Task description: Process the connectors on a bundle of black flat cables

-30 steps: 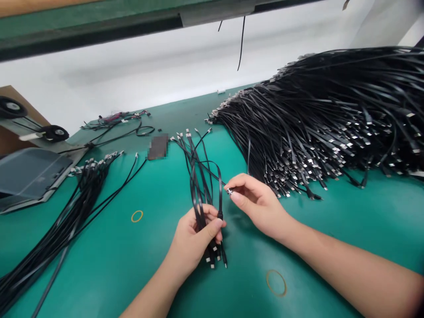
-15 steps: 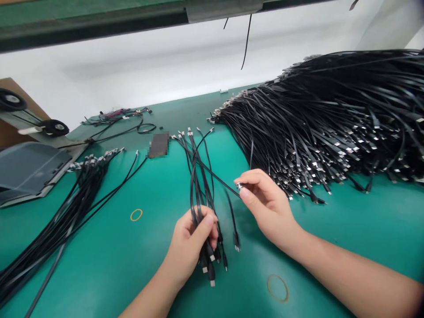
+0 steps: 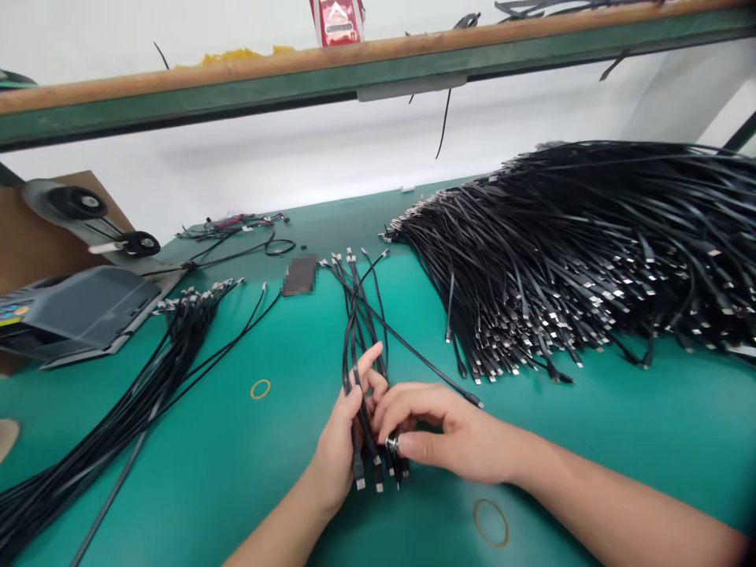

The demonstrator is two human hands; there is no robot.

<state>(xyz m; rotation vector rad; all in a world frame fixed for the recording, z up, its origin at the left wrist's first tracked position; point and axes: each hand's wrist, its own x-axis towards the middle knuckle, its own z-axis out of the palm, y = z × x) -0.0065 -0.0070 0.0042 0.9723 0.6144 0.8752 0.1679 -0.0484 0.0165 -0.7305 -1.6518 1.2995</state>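
Several flat black cables (image 3: 367, 429) with silver plugs hang through my left hand (image 3: 348, 429), its thumb pressed over them and its index finger stretched out. Their lower plugs point toward me; the far ends lie on the green mat. My right hand (image 3: 425, 429) is at the bundle's right side, fingers curled against the cables. Between its thumb and index finger shows a small shiny metal piece (image 3: 391, 444), whose kind I cannot make out. One single cable (image 3: 434, 368) crosses under the bundle, its plug lying beyond my right hand.
A large heap of black cables (image 3: 567, 260) fills the right back. Another cable bundle (image 3: 159, 370) lies at left, near a grey machine (image 3: 88, 307). Two rubber bands (image 3: 261, 390) lie apart on the mat (image 3: 283, 488). A shelf (image 3: 236, 102) spans the back above.
My right hand has moved left and toward me, onto the cable bundle. My left index finger has stretched out. The loose cable right of the bundle no longer shows apart. The camera has tilted up.
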